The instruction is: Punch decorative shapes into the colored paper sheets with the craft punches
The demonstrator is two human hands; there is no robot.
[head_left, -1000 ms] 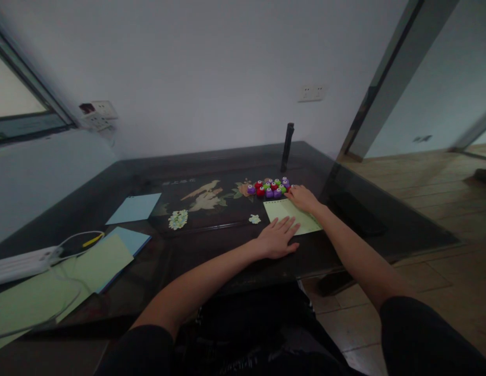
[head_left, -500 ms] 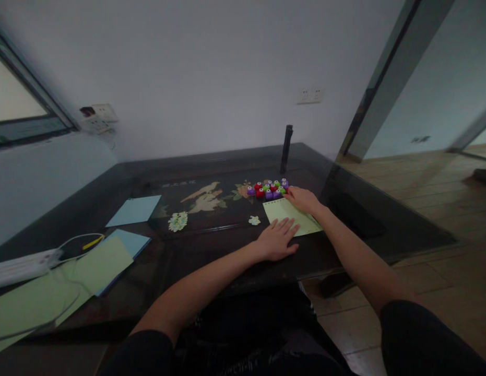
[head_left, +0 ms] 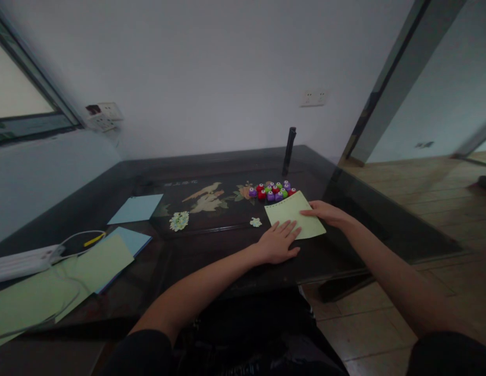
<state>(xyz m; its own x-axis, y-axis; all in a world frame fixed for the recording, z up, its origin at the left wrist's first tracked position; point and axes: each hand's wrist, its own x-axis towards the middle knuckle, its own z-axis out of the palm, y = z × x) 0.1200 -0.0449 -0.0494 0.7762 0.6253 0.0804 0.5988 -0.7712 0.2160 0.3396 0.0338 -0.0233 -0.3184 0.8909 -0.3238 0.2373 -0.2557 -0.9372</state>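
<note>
A light green sheet of paper (head_left: 291, 211) lies on the dark glass-topped table (head_left: 227, 156). My left hand (head_left: 277, 241) rests flat on the table with its fingers spread over the sheet's near left corner. My right hand (head_left: 324, 211) lies on the sheet's right edge, fingers stretched out; nothing is gripped. Just beyond the sheet sits a cluster of several small red, purple and green craft punches (head_left: 272, 191). A small white paper cut-out (head_left: 255, 222) lies left of the sheet.
A dark upright cylinder (head_left: 288, 144) stands behind the punches. A pile of pale cut-outs (head_left: 179, 220), a blue sheet (head_left: 135, 208), stacked green and blue sheets (head_left: 97, 261) and a white power strip with cable (head_left: 19, 261) lie to the left. Wooden floor is on the right.
My right hand has pulled back from the cluster of punches and now lies on the green sheet's right edge. My left hand has stayed where it was. The view shifted slightly.
</note>
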